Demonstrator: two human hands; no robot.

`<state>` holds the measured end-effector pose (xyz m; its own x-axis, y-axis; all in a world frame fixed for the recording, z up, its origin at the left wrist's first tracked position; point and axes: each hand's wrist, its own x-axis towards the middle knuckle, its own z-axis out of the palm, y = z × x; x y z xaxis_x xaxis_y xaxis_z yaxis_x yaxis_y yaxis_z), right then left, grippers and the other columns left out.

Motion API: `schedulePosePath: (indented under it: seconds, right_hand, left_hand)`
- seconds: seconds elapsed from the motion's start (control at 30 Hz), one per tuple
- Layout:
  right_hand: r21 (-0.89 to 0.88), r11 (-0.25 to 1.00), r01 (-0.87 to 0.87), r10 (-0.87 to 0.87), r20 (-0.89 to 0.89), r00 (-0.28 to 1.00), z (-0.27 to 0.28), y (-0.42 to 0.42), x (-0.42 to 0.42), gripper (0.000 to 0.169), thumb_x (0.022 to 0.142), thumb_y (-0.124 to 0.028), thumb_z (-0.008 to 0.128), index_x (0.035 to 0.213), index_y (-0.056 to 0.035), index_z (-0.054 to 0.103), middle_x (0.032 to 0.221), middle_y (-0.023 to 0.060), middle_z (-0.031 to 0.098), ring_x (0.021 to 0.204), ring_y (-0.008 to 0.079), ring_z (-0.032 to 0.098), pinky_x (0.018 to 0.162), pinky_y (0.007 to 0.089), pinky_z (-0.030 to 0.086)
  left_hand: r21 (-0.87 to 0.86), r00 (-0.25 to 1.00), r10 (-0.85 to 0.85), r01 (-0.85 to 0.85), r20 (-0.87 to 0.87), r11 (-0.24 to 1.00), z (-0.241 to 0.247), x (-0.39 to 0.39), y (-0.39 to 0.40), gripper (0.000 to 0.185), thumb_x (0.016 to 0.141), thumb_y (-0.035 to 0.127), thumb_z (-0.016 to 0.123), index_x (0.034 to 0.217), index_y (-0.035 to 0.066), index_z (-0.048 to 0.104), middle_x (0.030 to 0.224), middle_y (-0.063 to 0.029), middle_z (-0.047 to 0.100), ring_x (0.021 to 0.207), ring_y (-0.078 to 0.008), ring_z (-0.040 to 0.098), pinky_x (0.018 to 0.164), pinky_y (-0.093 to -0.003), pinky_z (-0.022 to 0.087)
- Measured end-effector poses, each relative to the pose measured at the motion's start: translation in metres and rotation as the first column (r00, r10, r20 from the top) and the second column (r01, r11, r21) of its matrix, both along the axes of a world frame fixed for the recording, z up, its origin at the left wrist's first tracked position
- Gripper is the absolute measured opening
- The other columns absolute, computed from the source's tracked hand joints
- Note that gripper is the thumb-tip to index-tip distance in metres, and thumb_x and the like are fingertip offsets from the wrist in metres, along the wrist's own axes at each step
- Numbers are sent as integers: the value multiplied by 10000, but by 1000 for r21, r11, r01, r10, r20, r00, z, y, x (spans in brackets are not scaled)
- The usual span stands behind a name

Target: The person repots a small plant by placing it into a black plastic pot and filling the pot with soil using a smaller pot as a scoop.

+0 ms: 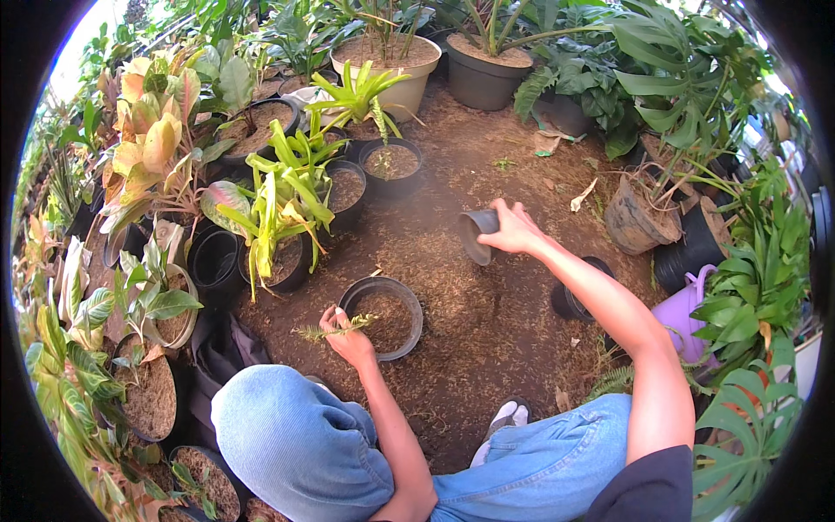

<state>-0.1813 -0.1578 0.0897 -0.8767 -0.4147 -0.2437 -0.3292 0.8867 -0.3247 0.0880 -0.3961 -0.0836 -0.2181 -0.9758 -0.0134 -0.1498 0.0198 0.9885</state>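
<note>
My right hand grips a small dark plastic plant pot by its side, above the soil floor. The pot is tilted, its mouth turned to the left. Between the fingers of my left hand is a thin green feathery plant sprig, its leafy ends sticking out on both sides. Just beside that hand sits a wide black plastic pot on the ground, with loose brown growing medium inside. Whether my left hand touches its rim is hard to tell.
Potted bromeliads and pink-leaved plants crowd the left. Large pots, one cream and one dark, stand ahead. To the right are a black pot near my forearm, a tipped pot and a purple bucket.
</note>
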Motion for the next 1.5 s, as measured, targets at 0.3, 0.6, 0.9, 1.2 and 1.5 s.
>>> schedulePosePath:
  seconds: [0.3, 0.6, 0.9, 1.2, 1.5]
  right_hand:
    - [489, 872, -24, -14, 73, 997, -64, 83, 22, 988, 856, -519, 799, 1577, -128, 250, 1533, 321, 275, 1397, 523, 413, 1099, 684, 396]
    - [398, 906, -146, 204, -106, 973, -68, 48, -10, 1007, 836, -396, 844, 1598, -129, 242, 1535, 286, 300, 1384, 484, 423, 1098, 643, 412]
    - [489, 860, -149, 126, 78, 989, -78, 60, 15, 1098, 796, -421, 855, 1613, -122, 185, 1528, 338, 263, 1391, 524, 407, 1103, 611, 433]
    - [468, 878, -103, -22, 255, 967, -82, 107, 39, 1109, 799, -505, 826, 1587, -89, 166, 1581, 437, 174, 1391, 587, 407, 1126, 578, 425]
    - [346, 934, 87, -248, 455, 855, -20, 119, -30, 990, 747, -487, 820, 1535, -144, 330, 1389, 157, 552, 1148, 263, 613, 809, 371, 570]
  left_hand:
    - [16, 1000, -3, 3, 21, 1000, 2, 4, -3, 429, 1045, 394, 566, 1254, 19, 583, 1131, -169, 664, 1073, -286, 627, 985, -408, 460]
    - [44, 999, -13, 11, 45, 999, 1, 2, -1, 419, 1049, 386, 563, 1267, 28, 576, 1135, -160, 666, 1071, -274, 624, 984, -411, 461]
    - [28, 999, -29, 29, -24, 999, -3, 1, -3, 428, 1054, 385, 559, 1280, 21, 552, 1107, -163, 668, 1046, -269, 621, 968, -397, 464]
    - [15, 1000, -3, 4, -8, 1000, 0, 3, -4, 398, 1048, 338, 566, 1264, 5, 575, 1077, -188, 667, 999, -303, 624, 925, -421, 466]
    - [-1, 1000, -1, 1, -24, 1000, 3, 1, 1, 410, 1038, 350, 576, 1264, 8, 579, 1069, -189, 669, 985, -302, 633, 912, -420, 480]
